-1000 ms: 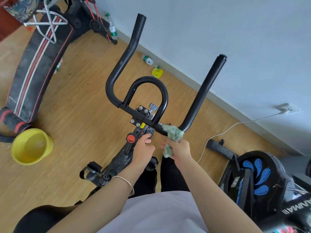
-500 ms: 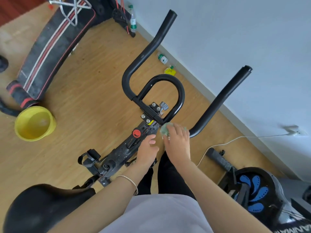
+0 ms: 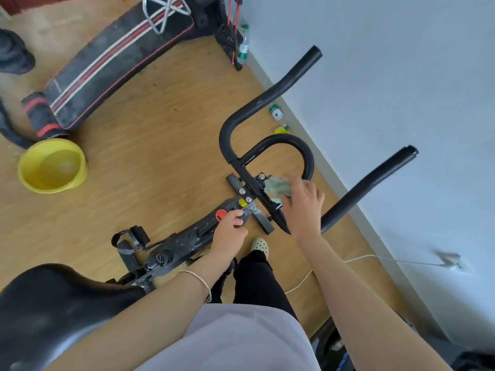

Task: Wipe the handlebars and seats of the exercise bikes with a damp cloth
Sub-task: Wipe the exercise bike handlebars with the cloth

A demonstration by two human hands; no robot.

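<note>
**Soft cloth on a stiff bar**

My right hand (image 3: 302,202) holds the cloth (image 3: 277,187) bunched under curled fingers and presses it on the middle of the handlebars (image 3: 278,85), right beside the clamp bolts. The hand is a little blurred, so I cannot say how far the thumb wraps underneath. My left hand (image 3: 227,231) grips the frame (image 3: 187,236) just below the stem, thumb on top, steadying the bike.

The cloth is light and limp. It folds to whatever I press it on, so I judge it best kept wadded in the palm with the fingers spread over it, not pinched by a corner, where it would flap and drag. Being damp, it should cling to the tube rather than slide off.

The bars are rigid and smooth, and round. For the long horns I would wrap the cloth around the tube and run my fist along it. The bolts and bracket edges near the clamp could snag the fabric, so lighter dabs suit that spot.

The seat (image 3: 53,295) sits low at my left, broad and padded; a flat open palm over the cloth should do there. A yellow bowl (image 3: 80,170) stands on the floor, well apart.
</note>
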